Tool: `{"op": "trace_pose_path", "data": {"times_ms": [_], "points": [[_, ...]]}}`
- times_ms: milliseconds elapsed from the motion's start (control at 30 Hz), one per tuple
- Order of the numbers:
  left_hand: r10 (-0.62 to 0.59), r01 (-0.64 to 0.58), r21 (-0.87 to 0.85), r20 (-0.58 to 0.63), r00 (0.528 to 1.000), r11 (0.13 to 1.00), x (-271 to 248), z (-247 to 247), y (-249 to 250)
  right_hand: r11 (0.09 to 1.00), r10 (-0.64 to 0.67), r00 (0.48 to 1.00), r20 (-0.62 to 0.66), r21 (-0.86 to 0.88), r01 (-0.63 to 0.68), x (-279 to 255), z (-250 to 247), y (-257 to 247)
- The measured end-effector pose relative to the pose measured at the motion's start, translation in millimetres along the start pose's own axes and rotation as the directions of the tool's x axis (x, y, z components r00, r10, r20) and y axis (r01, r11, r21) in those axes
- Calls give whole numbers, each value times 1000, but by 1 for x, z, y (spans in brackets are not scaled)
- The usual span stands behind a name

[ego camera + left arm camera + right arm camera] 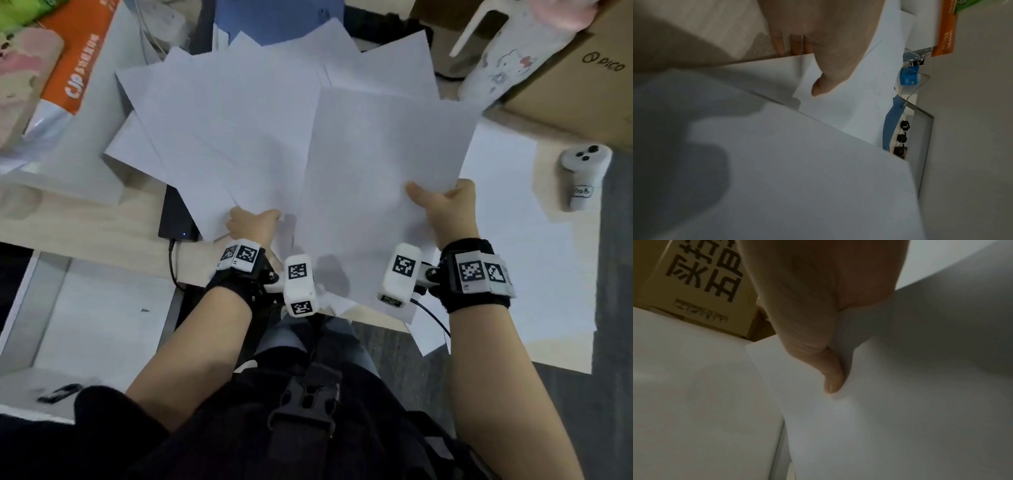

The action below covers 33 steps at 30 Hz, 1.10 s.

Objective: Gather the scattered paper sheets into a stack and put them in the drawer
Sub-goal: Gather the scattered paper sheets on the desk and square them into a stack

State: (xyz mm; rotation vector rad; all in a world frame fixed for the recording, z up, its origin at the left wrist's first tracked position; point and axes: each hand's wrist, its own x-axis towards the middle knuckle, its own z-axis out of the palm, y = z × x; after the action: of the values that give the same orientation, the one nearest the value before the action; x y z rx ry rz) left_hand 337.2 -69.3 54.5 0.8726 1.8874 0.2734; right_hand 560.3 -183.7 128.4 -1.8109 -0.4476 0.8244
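Note:
A fanned bundle of several white paper sheets (274,130) is held up over the desk. My left hand (251,224) pinches its lower left edge, thumb on top and fingers underneath. My right hand (445,205) grips the topmost sheet (383,164) near its right edge, thumb pressed on the paper. In the left wrist view the thumb (824,84) lies on the paper sheets (797,162). The right wrist view shows my thumb (830,376) on the sheet (879,418). Another loose sheet (513,240) lies flat on the desk at right. An open white drawer (96,318) sits at lower left.
An orange-and-white packet (75,65) lies at upper left. A cardboard box (582,78) stands at upper right, with a white controller (582,171) before it. A black device (178,219) with a cable sits under the sheets. A small black object (60,392) lies in the drawer.

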Motion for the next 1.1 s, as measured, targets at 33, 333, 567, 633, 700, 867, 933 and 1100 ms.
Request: {"op": "trace_pose_path", "data": {"times_ms": [33,333,567,633,700,867,933,1100], "points": [[3,-4,-54,-16,1000,999,8,3,-5,999,31,999,-18,-22,-32,1,0,5],[-12,-13,-423,-56,998,906,0,8,-2,978,129,988,-91,-154,-141,9,-3,32],[234,-228,-365,-30,972,903,-18,16,-5,986,112,989,-95,-111,-123,11,-3,30],[360,-335,-299,31,933,894,-25,19,-5,987,119,990,-71,-98,-126,10,-2,28],[433,-417,-180,64,899,891,-27,20,-4,985,130,990,-52,-106,-135,10,-2,27],[497,-497,8,-24,867,868,-26,14,-2,977,132,987,-86,-156,-145,18,-3,28],[519,-518,32,-91,850,855,-28,10,2,975,129,985,-111,-166,-146,22,-3,27],[551,-543,104,-233,801,833,-43,-4,21,967,98,988,-123,-221,-124,30,-2,15]]}}
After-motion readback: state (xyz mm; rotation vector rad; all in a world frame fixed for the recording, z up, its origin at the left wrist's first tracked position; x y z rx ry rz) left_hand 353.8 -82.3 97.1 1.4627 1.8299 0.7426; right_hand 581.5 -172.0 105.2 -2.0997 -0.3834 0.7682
